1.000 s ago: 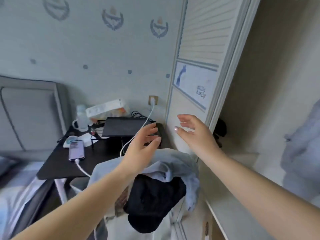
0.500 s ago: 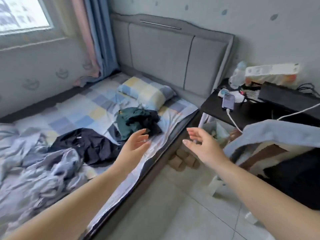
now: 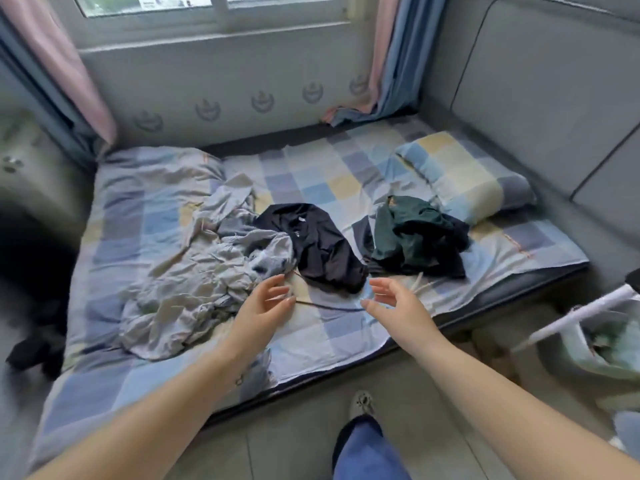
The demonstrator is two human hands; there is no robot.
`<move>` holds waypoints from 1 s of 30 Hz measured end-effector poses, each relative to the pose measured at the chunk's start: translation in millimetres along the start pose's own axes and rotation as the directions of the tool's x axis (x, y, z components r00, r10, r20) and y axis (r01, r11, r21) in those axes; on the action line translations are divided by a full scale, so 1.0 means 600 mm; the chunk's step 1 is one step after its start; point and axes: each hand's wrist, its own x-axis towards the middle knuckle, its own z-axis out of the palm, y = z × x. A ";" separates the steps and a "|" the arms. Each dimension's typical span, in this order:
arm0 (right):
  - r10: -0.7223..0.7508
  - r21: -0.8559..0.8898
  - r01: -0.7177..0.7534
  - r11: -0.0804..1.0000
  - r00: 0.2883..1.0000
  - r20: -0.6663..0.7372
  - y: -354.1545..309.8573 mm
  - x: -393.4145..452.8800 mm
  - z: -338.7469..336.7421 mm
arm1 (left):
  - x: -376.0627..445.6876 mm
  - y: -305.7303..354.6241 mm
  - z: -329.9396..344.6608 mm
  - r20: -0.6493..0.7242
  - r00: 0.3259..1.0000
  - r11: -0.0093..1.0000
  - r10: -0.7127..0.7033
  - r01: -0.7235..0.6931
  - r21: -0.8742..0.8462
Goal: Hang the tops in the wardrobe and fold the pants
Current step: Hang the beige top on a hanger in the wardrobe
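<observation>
Bed (image 3: 346,327) under both hands, checked sheet. Crumpled grey blanket (image 3: 194,271) just left of left hand (image 3: 266,306). Two garment heaps: one black garment (image 3: 318,247) just beyond both hands, one dark green garment (image 3: 412,233) beyond right hand (image 3: 394,306). Both hands spread wide, holding nothing. Risk: bunched cloth hides top from pants; a grab may drag blanket too. One thin cord (image 3: 325,305) between hands.
</observation>
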 end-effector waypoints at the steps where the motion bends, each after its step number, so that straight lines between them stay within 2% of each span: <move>1: 0.007 0.000 -0.007 1.000 0.999 0.047 0.008 0.035 0.004 | 0.023 -0.005 -0.002 -0.032 0.999 1.000 -0.020 0.020 -0.008; 3: 0.023 0.023 -0.024 0.999 0.999 0.049 0.015 0.054 0.007 | 0.031 -0.004 0.000 -0.034 0.999 0.999 -0.040 0.040 -0.007; 8: 0.096 0.068 -0.109 0.992 0.981 0.169 0.034 0.194 0.004 | 0.126 -0.013 0.011 -0.171 0.977 0.991 -0.124 0.129 0.017; 15: 0.149 -0.024 -0.150 0.988 0.934 0.324 0.045 0.353 0.052 | 0.214 -0.049 -0.022 -0.370 0.900 0.964 -0.232 0.264 0.039; 20: 0.184 -0.109 -0.151 0.982 0.879 0.439 0.054 0.419 0.122 | 0.235 -0.099 -0.059 -0.462 0.819 0.916 -0.340 0.399 0.033; 24: 0.218 -0.140 -0.170 0.975 0.838 0.500 0.062 0.459 0.189 | 0.255 -0.142 -0.087 -0.502 0.769 0.895 -0.397 0.445 -0.026; 30: 0.243 -0.232 -0.134 0.963 0.800 0.548 0.083 0.537 0.321 | 0.307 -0.225 -0.158 -0.501 0.737 0.869 -0.453 0.490 -0.065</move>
